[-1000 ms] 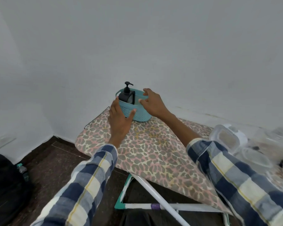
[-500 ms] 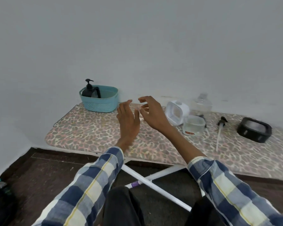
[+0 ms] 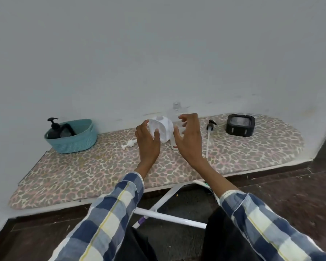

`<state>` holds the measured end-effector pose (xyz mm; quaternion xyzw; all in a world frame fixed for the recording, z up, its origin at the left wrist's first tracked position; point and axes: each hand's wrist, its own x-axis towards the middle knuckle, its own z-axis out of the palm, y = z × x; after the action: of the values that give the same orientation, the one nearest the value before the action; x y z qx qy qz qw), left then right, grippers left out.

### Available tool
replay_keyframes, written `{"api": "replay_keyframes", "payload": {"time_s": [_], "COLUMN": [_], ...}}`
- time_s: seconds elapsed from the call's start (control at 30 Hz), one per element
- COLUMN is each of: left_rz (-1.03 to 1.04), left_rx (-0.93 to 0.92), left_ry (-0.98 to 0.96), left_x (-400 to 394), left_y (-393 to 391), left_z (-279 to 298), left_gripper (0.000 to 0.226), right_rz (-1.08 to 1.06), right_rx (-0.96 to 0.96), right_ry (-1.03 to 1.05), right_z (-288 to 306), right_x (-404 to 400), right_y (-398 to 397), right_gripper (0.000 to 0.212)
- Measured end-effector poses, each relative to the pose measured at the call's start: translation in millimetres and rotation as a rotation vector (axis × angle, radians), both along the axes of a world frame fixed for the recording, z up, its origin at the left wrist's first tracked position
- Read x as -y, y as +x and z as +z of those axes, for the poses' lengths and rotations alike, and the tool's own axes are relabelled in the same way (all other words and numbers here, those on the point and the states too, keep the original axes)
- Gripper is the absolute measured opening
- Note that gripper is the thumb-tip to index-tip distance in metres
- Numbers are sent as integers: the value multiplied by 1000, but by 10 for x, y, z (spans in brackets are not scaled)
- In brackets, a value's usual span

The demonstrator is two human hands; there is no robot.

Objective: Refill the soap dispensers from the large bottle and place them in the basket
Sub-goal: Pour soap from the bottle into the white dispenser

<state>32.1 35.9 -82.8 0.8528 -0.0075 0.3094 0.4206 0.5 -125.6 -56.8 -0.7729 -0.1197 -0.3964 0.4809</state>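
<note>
A teal basket stands at the left end of the leopard-print ironing board, with a black pump dispenser inside it. A white dispenser body sits mid-board, and a clear large bottle without a cap stands behind it by the wall. My left hand hovers just left of the white dispenser, fingers spread and relaxed. My right hand hovers at its right, in front of the bottle, fingers loosely curved. Neither hand holds anything. A white pump head lies to the left.
A black pump with a long white tube lies right of my right hand. Further right sits a black square container with no lid. The board runs along a white wall; its white legs and the dark floor are below.
My view swung right from the basket to the middle of the board. Both hands left the basket and moved right to either side of the white dispenser.
</note>
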Motion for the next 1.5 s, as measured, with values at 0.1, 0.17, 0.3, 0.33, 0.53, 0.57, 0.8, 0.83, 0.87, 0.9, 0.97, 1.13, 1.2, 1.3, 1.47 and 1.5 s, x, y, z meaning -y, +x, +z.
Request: {"api": "replay_keyframes", "payload": {"time_s": [0.1, 0.17, 0.3, 0.33, 0.53, 0.57, 0.8, 0.83, 0.87, 0.9, 0.97, 1.13, 1.2, 1.3, 1.47, 1.5], "left_rz": [-24, -46, -91, -100, -128, -128, -107, -93, -75, -55, -8, 73, 97, 107, 53, 26], "left_rx": [-105, -148, -193, -196, -163, -154, -100, -101, -100, -98, -89, -83, -103, -109, -86, -83], "left_ry": [-29, -47, -27, -25, -46, -54, -101, -106, -112, -113, -111, -98, -103, -134, -189, -194], "left_x": [9, 1, -4, -4, 6, 20, 156, 182, 207, 237, 268, 311, 305, 252, -173, -278], "left_y": [72, 135, 262, 285, 389, 406, 479, 485, 489, 496, 490, 524, 511, 446, 397, 377], "left_z": [46, 75, 65, 50, -87, -102, -172, -185, -198, -207, -233, -266, -267, -250, -193, -182], "left_gripper": [64, 69, 71, 72, 79, 80, 98, 101, 105, 107, 108, 104, 97, 75, 33, 28], "right_rz": [-112, -117, -46, -33, -28, -35, -81, -82, -82, -79, -65, -79, -78, -70, -44, -28], "right_rx": [-90, -162, -325, -354, -374, -366, -350, -352, -355, -362, -369, -377, -387, -380, -401, -407], "right_ry": [101, 99, 2, -8, 20, 22, 76, 73, 69, 71, 73, 59, 58, 68, 99, 114], "right_z": [-195, -285, -381, -420, -527, -536, -546, -553, -557, -565, -572, -563, -553, -560, -553, -558], "right_x": [90, 102, 32, 15, 17, 20, 45, 45, 43, 44, 34, 53, 55, 62, 63, 61], "right_y": [117, 225, 363, 384, 448, 451, 435, 442, 441, 447, 446, 460, 460, 462, 464, 467], "right_gripper": [58, 75, 104, 109, 112, 111, 109, 109, 109, 109, 108, 106, 107, 105, 109, 110]}}
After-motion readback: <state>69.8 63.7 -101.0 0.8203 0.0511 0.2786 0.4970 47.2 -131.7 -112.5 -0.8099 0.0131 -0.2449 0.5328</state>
